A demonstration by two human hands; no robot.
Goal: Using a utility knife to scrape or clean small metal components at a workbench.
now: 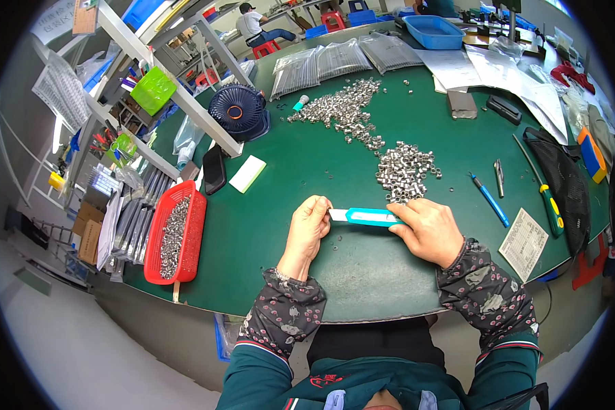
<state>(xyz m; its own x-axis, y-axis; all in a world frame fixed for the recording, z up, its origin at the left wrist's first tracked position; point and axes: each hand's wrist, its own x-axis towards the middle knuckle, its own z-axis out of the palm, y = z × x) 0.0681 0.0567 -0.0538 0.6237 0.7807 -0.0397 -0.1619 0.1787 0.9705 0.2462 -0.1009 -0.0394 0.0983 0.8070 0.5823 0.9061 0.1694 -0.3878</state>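
A teal utility knife (370, 216) lies level across the middle of my view, its blade bare and pointing left. My right hand (427, 231) is closed around the rear of its handle. At the blade's tip, my left hand (309, 225) pinches thumb and forefinger together; what they hold is too small and covered to make out. Just beyond the knife sits a heap of small metal rings (404, 171), and a larger spread of the same rings (345, 109) reaches toward the back. A few loose rings lie on the green table (383, 273) near my hands.
To the left stand a red basket (197, 232) of small metal parts, a phone (214, 169), a pale pad (247, 174) and a dark fan (237, 113). Rightward lie a blue pen (490, 199), a screwdriver (550, 208) and a printed card (523, 244). Bagged tubes (342, 60) line the back.
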